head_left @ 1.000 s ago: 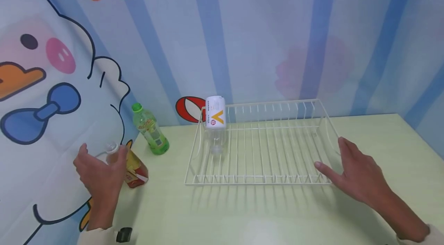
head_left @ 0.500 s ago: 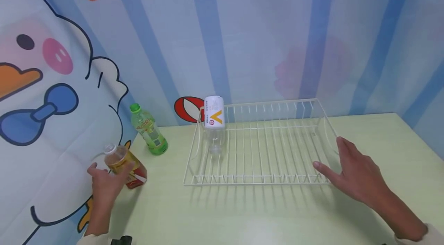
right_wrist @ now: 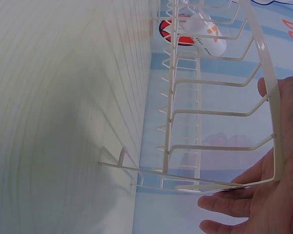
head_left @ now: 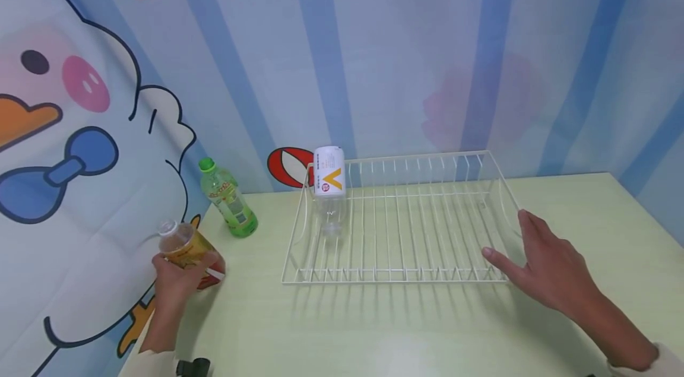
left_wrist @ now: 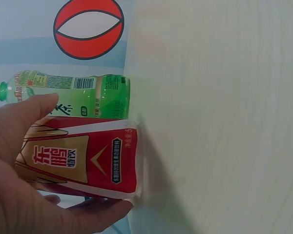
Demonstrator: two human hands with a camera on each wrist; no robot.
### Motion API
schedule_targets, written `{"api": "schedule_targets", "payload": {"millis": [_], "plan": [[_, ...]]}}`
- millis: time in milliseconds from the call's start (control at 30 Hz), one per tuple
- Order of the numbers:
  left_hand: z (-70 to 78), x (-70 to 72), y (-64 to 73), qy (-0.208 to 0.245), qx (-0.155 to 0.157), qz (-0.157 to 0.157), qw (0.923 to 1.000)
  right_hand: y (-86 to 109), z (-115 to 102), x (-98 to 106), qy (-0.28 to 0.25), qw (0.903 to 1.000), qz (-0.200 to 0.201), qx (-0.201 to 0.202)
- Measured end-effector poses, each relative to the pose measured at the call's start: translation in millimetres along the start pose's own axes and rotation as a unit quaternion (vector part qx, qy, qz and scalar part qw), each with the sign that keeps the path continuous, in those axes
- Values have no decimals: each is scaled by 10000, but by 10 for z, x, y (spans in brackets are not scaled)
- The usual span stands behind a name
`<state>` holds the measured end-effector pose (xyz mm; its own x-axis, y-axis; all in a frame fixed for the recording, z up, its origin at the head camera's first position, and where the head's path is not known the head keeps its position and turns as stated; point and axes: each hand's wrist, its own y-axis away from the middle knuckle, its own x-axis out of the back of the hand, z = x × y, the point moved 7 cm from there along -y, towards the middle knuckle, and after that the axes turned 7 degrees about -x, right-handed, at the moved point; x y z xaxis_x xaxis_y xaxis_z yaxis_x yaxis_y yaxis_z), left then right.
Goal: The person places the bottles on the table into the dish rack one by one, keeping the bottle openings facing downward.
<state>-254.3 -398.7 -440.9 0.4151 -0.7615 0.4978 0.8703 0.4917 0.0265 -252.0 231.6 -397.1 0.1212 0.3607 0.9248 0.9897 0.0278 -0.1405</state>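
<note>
My left hand point(head_left: 179, 276) is around a red-and-gold drink bottle point(left_wrist: 100, 156), its thumb on one side and fingers on the other. The bottle stands on the table, with its clear cap point(head_left: 168, 227) above my hand. Just behind it stands a green drink bottle point(head_left: 230, 199). My right hand point(head_left: 558, 264) is at the right end of a white wire dish rack point(head_left: 395, 276), thumb spread from fingers. The right wrist view has the thumb near the rack's rim and the fingers extended beyond its side. A clear bottle with a white label point(head_left: 329, 172) lies upside down in the rack's left end.
The pale yellow-green table point(head_left: 374, 329) stretches in front of the rack. A blue striped cloth point(head_left: 395, 50) with a printed duck hangs at the back and left, close to the bottles.
My left hand came down from above the red-and-gold bottle and closed around its body. My right hand stayed beside the rack. The bottles and rack have not visibly moved.
</note>
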Motion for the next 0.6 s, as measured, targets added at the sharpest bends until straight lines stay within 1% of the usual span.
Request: {"api": "schedule_targets", "payload": {"millis": [200,367,467,600], "plan": [[-17,-50,12,84,-222,122,9996,5,-3,4,24,10000,-18,-15],[-68,-72,-6,80,-257,251,9993,10,-13,35,11,10000,81,24],[-86,-85,-5,76,-252,330,9991,12,-21,41,-6,10000,41,-1],[-77,-103,10,121,-260,330,9990,21,-33,46,0,10000,-2,-41]]}}
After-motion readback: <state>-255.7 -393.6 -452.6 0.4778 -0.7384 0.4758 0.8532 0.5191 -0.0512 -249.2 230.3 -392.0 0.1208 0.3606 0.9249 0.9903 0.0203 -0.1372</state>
